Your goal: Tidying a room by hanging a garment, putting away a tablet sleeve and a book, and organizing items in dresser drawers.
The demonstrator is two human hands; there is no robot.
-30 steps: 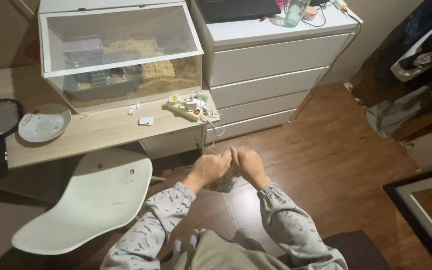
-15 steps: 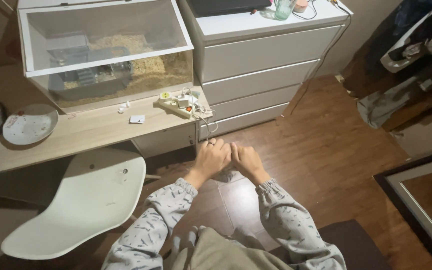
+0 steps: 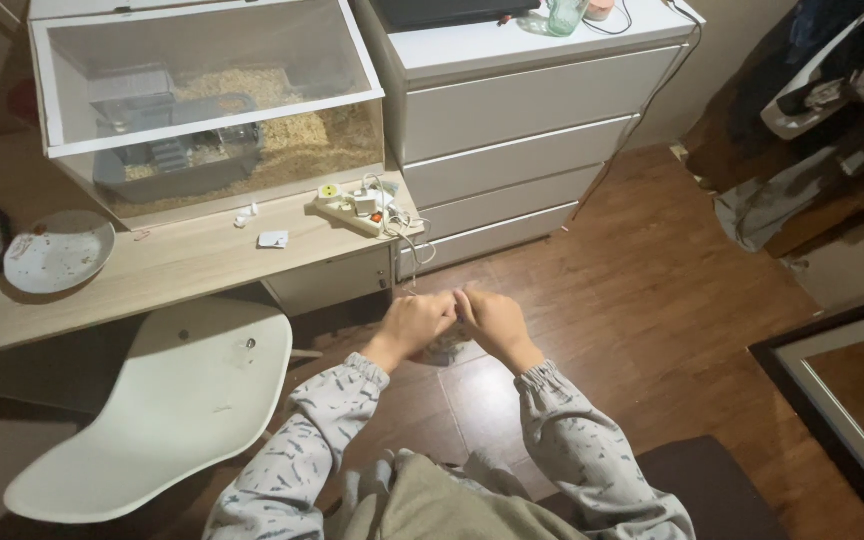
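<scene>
A white chair (image 3: 167, 400) sits by the tabletop (image 3: 172, 262); a plate (image 3: 57, 251), power strip (image 3: 357, 208) and glass-fronted cage (image 3: 207, 105) rest there.

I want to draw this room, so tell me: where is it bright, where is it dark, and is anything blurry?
Head view: brightest on the white drawers and pale desk; a pale sheen on the wooden floor; deep shadow under the desk and in the clothes corner at right; the left hand and right hand look slightly soft, and the small thing between them is too dim to tell.
</scene>
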